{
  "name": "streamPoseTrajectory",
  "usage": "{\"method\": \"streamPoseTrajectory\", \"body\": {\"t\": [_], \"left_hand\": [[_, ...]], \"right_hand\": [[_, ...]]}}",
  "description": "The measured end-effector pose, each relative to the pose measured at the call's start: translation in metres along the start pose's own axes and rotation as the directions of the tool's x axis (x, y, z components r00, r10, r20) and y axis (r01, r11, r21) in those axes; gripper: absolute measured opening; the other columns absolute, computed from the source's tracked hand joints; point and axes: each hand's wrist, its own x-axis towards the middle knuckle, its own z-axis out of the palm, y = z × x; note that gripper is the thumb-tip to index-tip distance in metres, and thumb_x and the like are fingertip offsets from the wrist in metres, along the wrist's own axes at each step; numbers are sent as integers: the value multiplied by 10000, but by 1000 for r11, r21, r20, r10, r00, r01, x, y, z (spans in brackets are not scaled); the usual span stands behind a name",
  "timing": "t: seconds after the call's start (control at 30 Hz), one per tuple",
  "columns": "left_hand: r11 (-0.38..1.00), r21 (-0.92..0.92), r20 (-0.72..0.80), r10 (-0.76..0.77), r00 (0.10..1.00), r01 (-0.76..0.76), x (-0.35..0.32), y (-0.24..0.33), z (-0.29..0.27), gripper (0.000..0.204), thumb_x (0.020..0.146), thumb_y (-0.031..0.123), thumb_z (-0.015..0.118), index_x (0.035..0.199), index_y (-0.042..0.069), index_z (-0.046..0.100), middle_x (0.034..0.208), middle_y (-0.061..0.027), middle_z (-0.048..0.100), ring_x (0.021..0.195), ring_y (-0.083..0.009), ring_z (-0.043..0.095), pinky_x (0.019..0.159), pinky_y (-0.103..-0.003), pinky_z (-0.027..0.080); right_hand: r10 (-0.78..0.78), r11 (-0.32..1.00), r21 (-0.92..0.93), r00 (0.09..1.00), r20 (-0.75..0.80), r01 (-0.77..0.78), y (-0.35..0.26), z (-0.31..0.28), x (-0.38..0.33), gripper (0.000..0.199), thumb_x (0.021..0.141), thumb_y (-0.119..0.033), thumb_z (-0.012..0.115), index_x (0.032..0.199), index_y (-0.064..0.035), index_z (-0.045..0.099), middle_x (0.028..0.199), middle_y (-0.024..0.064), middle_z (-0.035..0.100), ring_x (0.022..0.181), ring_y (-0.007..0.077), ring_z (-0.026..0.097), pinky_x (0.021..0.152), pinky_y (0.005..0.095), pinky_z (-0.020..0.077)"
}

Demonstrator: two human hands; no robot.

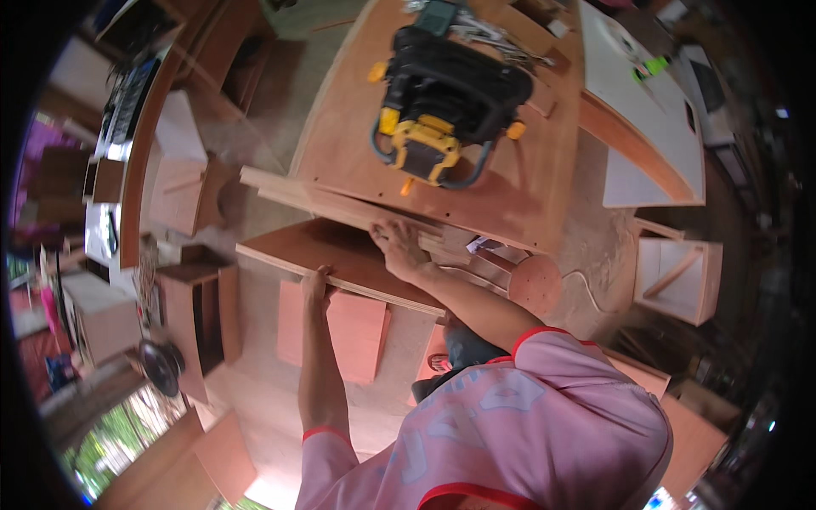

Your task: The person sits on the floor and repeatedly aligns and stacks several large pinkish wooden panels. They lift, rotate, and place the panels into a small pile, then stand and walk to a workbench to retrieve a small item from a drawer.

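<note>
Pink sleeves with red trim fill the bottom of the head view, and from them my two bare forearms reach forward to a long reddish-brown plywood board (340, 263) that I hold out level just in front of the counter (510, 195). My left hand (318, 285) is clamped over the near long edge of the board, fingers curled on top and the thumb hidden below. My right hand (398, 244) lies flat with its fingers spread apart, pressing down where the board's far edge meets a stack of pale wooden strips (340, 204) at the counter's rim; it is not closed round anything. I judge the board thin, stiff and fairly light for its length, though long enough to sag or swing if held at one end, so a grip on the long edges near the middle suits it best, and its cut edges may splinter. On the counter beyond sits a black and yellow power tool (446, 106) with some wrenches (493, 38) behind it. To my right are a round wooden stool (535, 285) and a white panel (646, 110); below the board, small open wooden boxes (191, 314) stand on the dusty floor (255, 399)
</note>
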Motion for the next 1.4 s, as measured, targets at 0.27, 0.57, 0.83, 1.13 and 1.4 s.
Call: {"method": "streamPoseTrajectory", "body": {"t": [0.27,0.57,0.83,1.13,1.4], "left_hand": [[996,45,126,70,990,-76,31,37,51,343,951,258,657,1084,-58,651,896,-177,724,726,-249,716,595,-365,631],[991,-92,334,119,935,-93,-11,36,73,942,985,637,542,1627,66,157,1642,-198,287,1202,-286,625,883,-393,585],[1000,2,452,15,892,-18,-58,-36,98,968,983,623,555,1636,73,99,1674,-208,197,1317,-402,539,1004,-501,524],[958,271,477,-55,877,-88,-47,-64,106,1043,929,698,579,1632,80,120,1671,-195,221,1340,-408,526,1001,-522,526],[709,699,377,-256,890,-92,-36,-166,46,1093,904,757,551,1632,81,96,1659,-169,263,1283,-381,582,991,-515,529]], "right_hand": [[52,997,48,999,10,-52,-10,-8,10,475,873,-149,621,1324,-7,581,1394,161,446,1302,385,427,1058,604,361],[93,965,250,996,-17,-86,-11,-31,-4,460,912,-278,692,1279,-5,653,1364,200,565,1278,371,544,1074,472,450],[404,872,349,908,-114,-344,59,9,-277,318,887,-232,698,1092,8,726,1104,234,694,1081,387,648,952,443,523],[821,-526,503,-563,90,-686,36,92,-775,378,906,-333,544,1012,-44,763,1117,239,724,1087,423,685,949,517,541],[691,-685,721,-406,599,-102,-157,141,-777,485,876,-530,755,1188,-167,670,1073,17,663,963,225,648,818,535,495]]}}
